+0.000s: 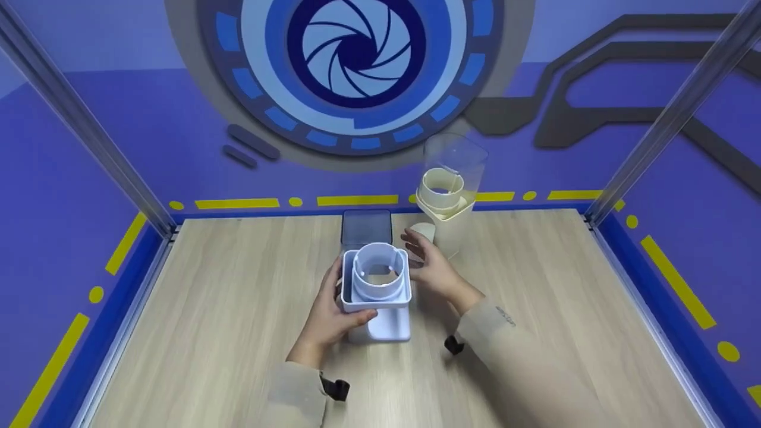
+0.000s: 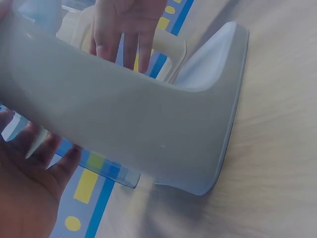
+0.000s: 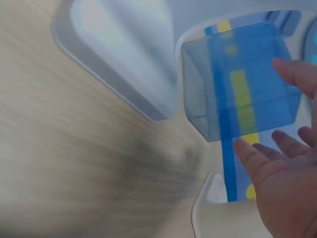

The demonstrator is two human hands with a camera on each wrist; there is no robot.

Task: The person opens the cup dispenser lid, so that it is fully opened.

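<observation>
A white dispenser stand (image 1: 389, 324) with a square top tray and round collar is in front of me in the head view. My left hand (image 1: 327, 318) holds it below the tray from the left, thumb across the front. The left wrist view shows the fingers of that hand (image 2: 34, 173) against the stand's curved column (image 2: 119, 104). To the right of the tray my right hand (image 1: 437, 270) is held with fingers spread and nothing gripped. In the right wrist view a gap separates this hand (image 3: 282, 168) from the stand (image 3: 119, 54).
A smoky clear container (image 1: 366, 226) is behind the stand on the wooden table (image 1: 238, 309). Back right stands a cream dispenser (image 1: 455, 235) with a similar collar and a tall clear container (image 1: 469, 154). Blue printed walls (image 1: 131, 154) and metal posts (image 1: 654, 125) border the table.
</observation>
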